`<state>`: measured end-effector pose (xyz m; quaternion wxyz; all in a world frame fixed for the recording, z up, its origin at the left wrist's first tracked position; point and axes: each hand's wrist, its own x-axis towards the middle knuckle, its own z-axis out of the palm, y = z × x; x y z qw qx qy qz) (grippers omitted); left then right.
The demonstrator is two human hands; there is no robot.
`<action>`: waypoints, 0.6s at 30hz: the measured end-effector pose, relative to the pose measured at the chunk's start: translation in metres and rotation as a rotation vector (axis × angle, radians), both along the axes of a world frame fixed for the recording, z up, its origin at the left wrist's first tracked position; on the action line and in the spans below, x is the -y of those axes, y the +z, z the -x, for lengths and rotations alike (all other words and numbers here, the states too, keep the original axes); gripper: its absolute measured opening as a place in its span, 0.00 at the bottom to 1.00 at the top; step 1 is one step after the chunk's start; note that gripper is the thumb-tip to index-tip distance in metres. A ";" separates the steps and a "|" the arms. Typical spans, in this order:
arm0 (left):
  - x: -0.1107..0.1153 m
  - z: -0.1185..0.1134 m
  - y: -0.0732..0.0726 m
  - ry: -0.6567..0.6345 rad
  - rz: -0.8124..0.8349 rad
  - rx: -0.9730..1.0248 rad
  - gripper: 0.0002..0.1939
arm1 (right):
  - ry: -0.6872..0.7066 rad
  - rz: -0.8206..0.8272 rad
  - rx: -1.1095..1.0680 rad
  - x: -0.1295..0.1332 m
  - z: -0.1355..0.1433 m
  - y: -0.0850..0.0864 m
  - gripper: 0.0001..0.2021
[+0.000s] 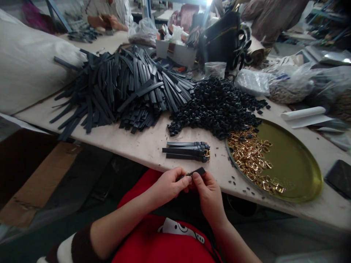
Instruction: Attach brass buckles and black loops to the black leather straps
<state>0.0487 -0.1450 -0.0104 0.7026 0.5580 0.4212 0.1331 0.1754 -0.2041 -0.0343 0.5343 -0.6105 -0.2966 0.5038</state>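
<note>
Both hands meet at the table's front edge. Between them is a short black strap (199, 171) with a bit of gold metal. My left hand (175, 182) pinches the strap's buckle end; my right hand (207, 186) has thumb and fingers closed on its other part. Just beyond lies a small stack of black straps with gold buckles (186, 151). Farther back are a big heap of long black strips (131, 84) and a pile of small black loops (216, 106). Gold buckles (246, 157) fill the left side of a round olive tray (298, 168).
A black phone (340, 178) lies at the right edge. A large white sack (33, 65) stands at the left. Behind the heaps are a white box (175, 53), a black bag (221, 40) and plastic bags (287, 86). Another person's hands (106, 22) show at the far table.
</note>
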 end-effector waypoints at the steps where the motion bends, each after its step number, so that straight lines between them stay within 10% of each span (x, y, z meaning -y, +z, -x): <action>1: -0.001 0.000 -0.001 0.002 0.023 0.012 0.14 | 0.007 0.008 0.002 -0.001 -0.002 0.000 0.12; 11: -0.009 -0.006 -0.007 0.057 0.234 0.076 0.12 | 0.083 -0.044 0.250 -0.011 -0.011 -0.004 0.11; 18: -0.003 -0.005 -0.005 0.032 0.032 -0.036 0.12 | 0.149 -0.193 0.419 -0.005 -0.018 0.004 0.05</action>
